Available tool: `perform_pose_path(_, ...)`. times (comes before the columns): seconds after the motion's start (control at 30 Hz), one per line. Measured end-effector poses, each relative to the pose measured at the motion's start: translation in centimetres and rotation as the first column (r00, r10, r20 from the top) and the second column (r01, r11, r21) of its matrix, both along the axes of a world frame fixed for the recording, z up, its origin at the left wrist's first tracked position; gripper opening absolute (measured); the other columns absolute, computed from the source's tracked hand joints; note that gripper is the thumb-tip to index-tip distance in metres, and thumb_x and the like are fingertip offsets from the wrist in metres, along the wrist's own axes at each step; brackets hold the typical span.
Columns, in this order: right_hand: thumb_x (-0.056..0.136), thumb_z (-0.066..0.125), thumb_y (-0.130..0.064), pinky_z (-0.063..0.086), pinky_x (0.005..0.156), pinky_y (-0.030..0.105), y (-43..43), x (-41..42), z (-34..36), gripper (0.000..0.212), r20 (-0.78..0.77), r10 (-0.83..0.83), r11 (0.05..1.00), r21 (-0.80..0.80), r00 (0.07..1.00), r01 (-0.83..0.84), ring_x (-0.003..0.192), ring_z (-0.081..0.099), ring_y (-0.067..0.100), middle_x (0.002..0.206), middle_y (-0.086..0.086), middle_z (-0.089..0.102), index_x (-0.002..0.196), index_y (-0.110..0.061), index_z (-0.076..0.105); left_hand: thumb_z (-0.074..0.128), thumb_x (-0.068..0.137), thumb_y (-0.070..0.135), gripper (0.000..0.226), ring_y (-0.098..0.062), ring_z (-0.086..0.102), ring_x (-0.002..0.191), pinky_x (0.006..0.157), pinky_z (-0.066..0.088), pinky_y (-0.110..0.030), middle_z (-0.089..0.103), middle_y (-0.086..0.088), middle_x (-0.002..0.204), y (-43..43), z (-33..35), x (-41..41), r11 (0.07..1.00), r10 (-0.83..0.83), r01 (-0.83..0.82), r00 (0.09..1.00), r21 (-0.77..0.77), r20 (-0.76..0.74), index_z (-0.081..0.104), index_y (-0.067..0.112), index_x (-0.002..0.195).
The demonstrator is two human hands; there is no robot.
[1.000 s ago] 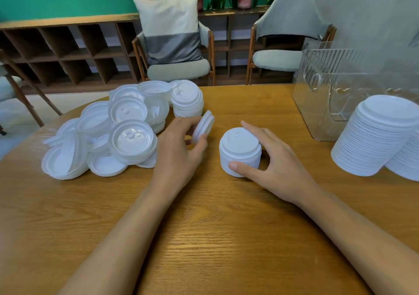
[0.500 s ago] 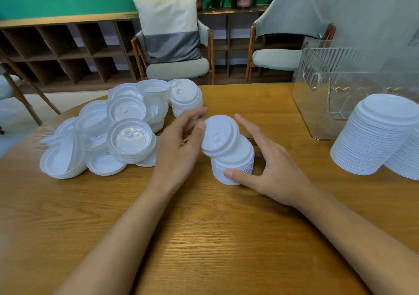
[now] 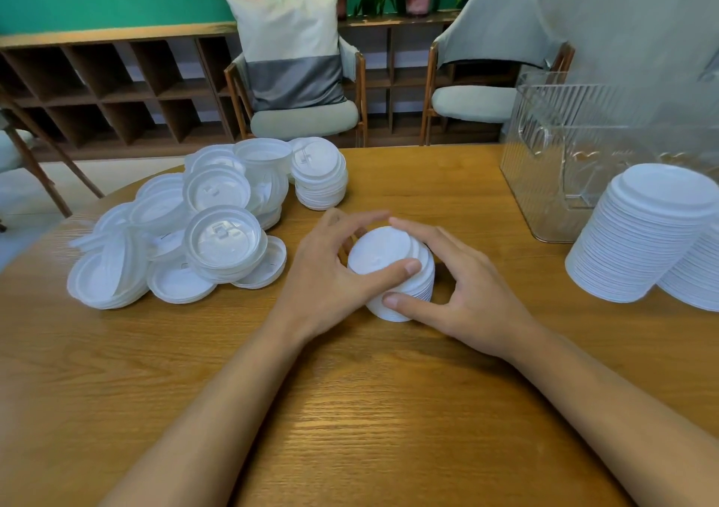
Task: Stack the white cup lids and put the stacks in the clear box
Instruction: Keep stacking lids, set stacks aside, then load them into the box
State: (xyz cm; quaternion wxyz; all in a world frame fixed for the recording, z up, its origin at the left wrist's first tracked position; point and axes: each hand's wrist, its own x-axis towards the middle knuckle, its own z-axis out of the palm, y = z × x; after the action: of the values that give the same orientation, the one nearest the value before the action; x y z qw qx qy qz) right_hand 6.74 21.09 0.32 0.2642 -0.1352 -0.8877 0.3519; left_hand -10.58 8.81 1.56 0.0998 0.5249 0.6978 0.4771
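Note:
A short stack of white cup lids (image 3: 383,257) stands on the wooden table (image 3: 350,409) at the centre. My left hand (image 3: 334,280) curls round its left side, thumb across the top lids. My right hand (image 3: 467,288) grips the stack from the right, thumb at its base. A loose heap of white lids (image 3: 175,230) lies to the left, with a small neat stack (image 3: 321,177) behind it. The clear box (image 3: 564,156) stands at the far right of the table.
Two tall stacks of white lids (image 3: 638,249) stand at the right, in front of the clear box. Beyond the table are two chairs (image 3: 482,78), one with a cushion (image 3: 291,47), and a low wooden shelf (image 3: 116,86).
My left hand carried a few lids from the heap to the right and set them on top of the centre stack. Both hands now close round that stack.

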Motion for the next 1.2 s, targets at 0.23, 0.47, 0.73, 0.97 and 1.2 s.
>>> perform_pose_path(0.23, 0.083, 0.083, -0.047, 0.041, 0.108, 0.017, 0.09, 0.04, -0.02, 0.083, -0.003, 0.027, 1.000, -0.010, 1.000, -0.027, 0.135, 0.049, 0.000, 0.145, -0.022, 0.053, 0.155, -0.041, 0.042, 0.076, 0.084, 0.008, 0.090, -0.010, 0.055, 0.139, 0.118, 0.041, -0.035, 0.066, 0.010, 0.141, -0.63, 0.91, -0.18, 0.963, -0.268, 0.268, 0.948, 0.020, 0.171, 0.034, 0.028, 0.161)
perform_pose_path(0.47, 0.083, 0.083, -0.047, 0.044, 0.105, 0.020, 0.29, -0.05, -0.21, 0.076, -0.003, -0.004, 1.000, -0.002, 1.000, 0.004, 0.131, 0.052, 0.002, 0.138, -0.020, 0.057, 0.150, -0.039, 0.049, 0.090, 0.078, 0.041, 0.093, -0.006, 0.056, 0.129, 0.104, 0.048, -0.026, 0.060, 0.016, 0.128, -0.34, 0.70, 0.27, 0.990, -0.142, 0.142, 0.983, 0.008, 0.115, 0.039, 0.040, 0.156)
perform_pose_path(0.73, 0.082, 0.083, -0.049, 0.041, 0.108, 0.018, 0.28, 0.09, -0.15, 0.082, -0.002, -0.002, 1.000, -0.019, 1.000, 0.002, 0.136, 0.047, -0.002, 0.144, -0.024, 0.052, 0.154, -0.043, 0.043, 0.081, 0.082, 0.009, 0.091, -0.020, 0.062, 0.131, 0.116, 0.045, -0.049, 0.070, 0.004, 0.133, -0.33, 0.59, -0.19, 0.977, -0.212, 0.205, 0.959, 0.056, 0.191, 0.036, 0.029, 0.159)
perform_pose_path(0.97, 0.079, 0.085, -0.051, 0.043, 0.108, 0.023, 0.53, 0.06, -0.27, 0.082, -0.002, -0.001, 1.000, -0.022, 1.000, 0.001, 0.135, 0.050, 0.003, 0.142, -0.020, 0.056, 0.152, -0.040, 0.048, 0.075, 0.083, -0.002, 0.093, -0.015, 0.061, 0.134, 0.118, 0.043, -0.044, 0.068, 0.004, 0.140, -0.37, 0.50, -0.39, 0.964, -0.259, 0.265, 0.934, 0.009, 0.247, 0.032, 0.027, 0.160)
perform_pose_path(1.2, 0.070, 0.090, -0.049, 0.042, 0.106, 0.016, 0.65, -0.01, -0.45, 0.093, -0.048, 0.002, 0.999, -0.042, 0.999, -0.004, 0.133, 0.053, 0.001, 0.137, -0.019, 0.062, 0.153, -0.034, 0.050, 0.093, 0.078, 0.025, 0.092, -0.009, 0.060, 0.131, 0.114, 0.048, -0.041, 0.067, 0.012, 0.133, 0.03, 0.08, 0.55, 0.983, -0.181, 0.177, 0.962, 0.036, 0.206, 0.043, 0.034, 0.155)
